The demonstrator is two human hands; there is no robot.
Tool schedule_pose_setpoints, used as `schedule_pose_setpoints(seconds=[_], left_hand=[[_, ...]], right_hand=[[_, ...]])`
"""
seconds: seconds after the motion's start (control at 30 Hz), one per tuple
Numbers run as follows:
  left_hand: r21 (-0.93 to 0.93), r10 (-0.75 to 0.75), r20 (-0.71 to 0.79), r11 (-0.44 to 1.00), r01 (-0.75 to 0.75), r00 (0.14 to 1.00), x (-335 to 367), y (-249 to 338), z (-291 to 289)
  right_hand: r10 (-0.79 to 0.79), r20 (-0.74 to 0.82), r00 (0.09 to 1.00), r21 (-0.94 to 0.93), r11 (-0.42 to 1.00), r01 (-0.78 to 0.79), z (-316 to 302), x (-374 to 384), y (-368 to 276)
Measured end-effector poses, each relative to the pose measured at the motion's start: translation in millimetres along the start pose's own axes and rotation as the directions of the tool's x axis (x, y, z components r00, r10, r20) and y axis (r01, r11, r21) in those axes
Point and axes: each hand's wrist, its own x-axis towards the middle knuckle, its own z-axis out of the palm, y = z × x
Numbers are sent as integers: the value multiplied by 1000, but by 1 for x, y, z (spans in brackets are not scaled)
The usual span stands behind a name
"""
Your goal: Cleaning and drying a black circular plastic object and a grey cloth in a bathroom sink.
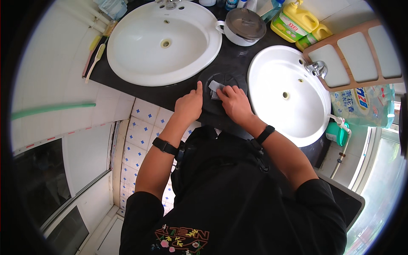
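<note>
A black round dish-like thing lies on the dark counter between the two washbasins; its exact kind is hard to tell against the dark surface. My right hand pinches a small folded grey cloth and presses it onto the middle of that black thing. At its left edge is my left hand, index finger stretched along the rim and the other fingers curled. What those curled fingers grip is partly hidden, but they appear to hold the rim.
A large white washbasin sits left, a second washbasin right. Behind stand a lidded white pot and yellow detergent bottles. A brown-framed rack and a detergent bag are at far right. Brushes lie on the left edge.
</note>
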Motion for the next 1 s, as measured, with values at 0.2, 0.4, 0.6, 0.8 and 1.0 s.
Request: schedule_pose_setpoints(seconds=[0.2, 0.4, 0.6, 0.8, 1.0], left_hand=[[-70, -2, -8, 998, 1, 1000, 1, -9, -7], [-84, -20, 16, 996, 22, 1000, 2, -13, -3], [-74, -21, 25, 997, 23, 999, 0, -13, -8], [-60, -3, -17, 998, 2, 1000, 3, -17, -13], [-230, 65, -209, 967, -113, 976, 10, -44, -3]], right_hand=[[-336, 134, 932, 133, 938, 319, -6, -1, -22], [-447, 244, 861, 265, 884, 385, -36, -34, 32], [-45, 84, 995, 224, 974, 26, -44, -35, 68], [115, -71, 991, 119, 987, -106, -11, 8, 34], [-151, -20, 988, 217, 964, 152, 8, 30, -13]])
